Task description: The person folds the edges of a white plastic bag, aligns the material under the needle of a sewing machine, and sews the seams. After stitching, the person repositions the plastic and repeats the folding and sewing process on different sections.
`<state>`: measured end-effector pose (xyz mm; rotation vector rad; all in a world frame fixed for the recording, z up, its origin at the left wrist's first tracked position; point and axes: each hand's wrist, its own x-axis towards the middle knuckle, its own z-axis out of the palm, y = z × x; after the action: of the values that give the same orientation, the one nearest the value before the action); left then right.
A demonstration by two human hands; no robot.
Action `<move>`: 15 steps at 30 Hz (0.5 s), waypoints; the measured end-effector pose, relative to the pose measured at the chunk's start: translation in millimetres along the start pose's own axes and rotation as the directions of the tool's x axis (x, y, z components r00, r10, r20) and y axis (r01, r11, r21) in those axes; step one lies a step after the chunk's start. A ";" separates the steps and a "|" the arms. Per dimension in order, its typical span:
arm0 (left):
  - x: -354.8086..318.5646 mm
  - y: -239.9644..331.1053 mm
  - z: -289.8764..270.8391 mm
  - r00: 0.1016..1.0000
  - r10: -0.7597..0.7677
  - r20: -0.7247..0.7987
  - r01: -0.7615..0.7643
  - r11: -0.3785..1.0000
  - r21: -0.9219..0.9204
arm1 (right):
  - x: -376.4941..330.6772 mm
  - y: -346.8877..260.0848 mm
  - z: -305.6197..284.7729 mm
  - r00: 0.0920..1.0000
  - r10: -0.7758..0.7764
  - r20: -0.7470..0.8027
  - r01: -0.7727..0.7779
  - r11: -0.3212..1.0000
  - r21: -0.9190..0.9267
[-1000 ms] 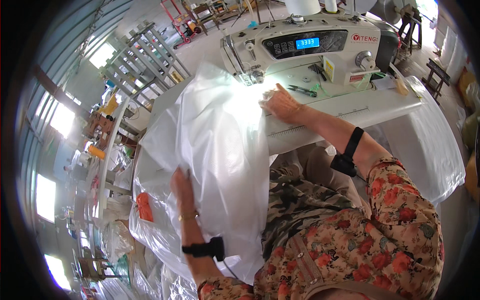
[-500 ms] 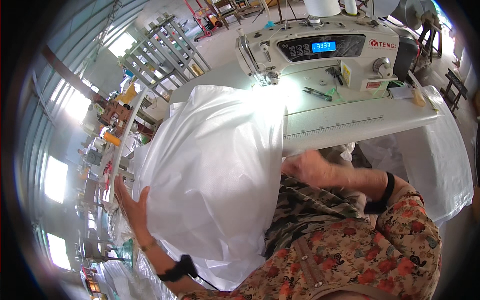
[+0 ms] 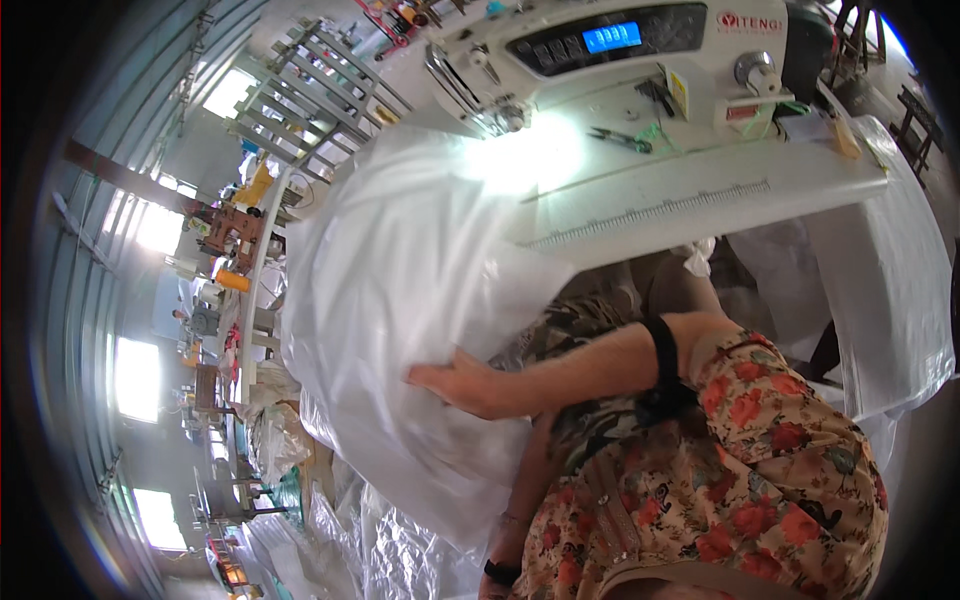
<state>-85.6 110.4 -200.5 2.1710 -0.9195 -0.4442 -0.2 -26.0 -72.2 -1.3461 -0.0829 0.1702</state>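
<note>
A large white plastic-like sheet hangs in folds from the sewing machine down toward my lap. My right hand reaches across and lies against the sheet, its fingers stretched to the left and a little blurred, the thumb apart. Below it, my left forearm points upward between the sheet and my clothes. The left hand itself is hidden behind the right arm and the sheet. Under the bright lamp glare, the sheet's upper edge lies near the machine's needle area, which is washed out.
Dark thread snips lie on the machine bed beside some green thread. A ruler scale runs along the table's front edge. More white sheeting drapes over the right end. Crumpled clear plastic lies at lower left; a grey rack stands behind.
My right hand has swung left from beside the table edge onto the sheet. My left hand has left the sheet's left side and moved right, out of sight. The view has shifted.
</note>
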 end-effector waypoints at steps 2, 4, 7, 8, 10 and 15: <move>-20.4 -7.8 -3.9 0.998 -0.017 -0.068 0.021 0.998 0.058 | 12.8 -22.1 8.6 0.994 0.087 -0.070 -0.076 0.986 0.152; -31.1 3.7 -17.3 0.979 0.044 -0.199 -0.001 0.978 0.210 | 19.1 -34.9 -6.8 0.984 -0.083 0.158 0.099 0.990 -0.096; -42.3 27.0 -45.0 0.906 0.168 -0.388 0.014 0.905 0.426 | 20.9 -13.2 -26.1 0.869 -0.299 0.394 0.489 0.637 -0.596; -47.5 35.7 -54.9 0.871 0.213 -0.442 0.035 0.872 0.489 | 11.9 -1.6 -38.4 0.758 -0.510 0.407 0.631 0.412 -0.658; -56.6 55.9 -76.6 0.787 0.315 -0.531 0.090 0.792 0.603 | 4.9 27.7 -67.2 0.742 -0.566 0.358 0.570 0.254 -0.781; -64.7 118.1 -173.4 0.528 0.635 -0.564 0.253 0.516 0.818 | -3.6 47.9 -124.4 0.815 -0.574 0.080 0.145 0.068 -0.987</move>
<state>-90.9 185.3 5.8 2.5044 -0.8618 1.4702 12.3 -136.2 -146.3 -2.6471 -0.2905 -0.7620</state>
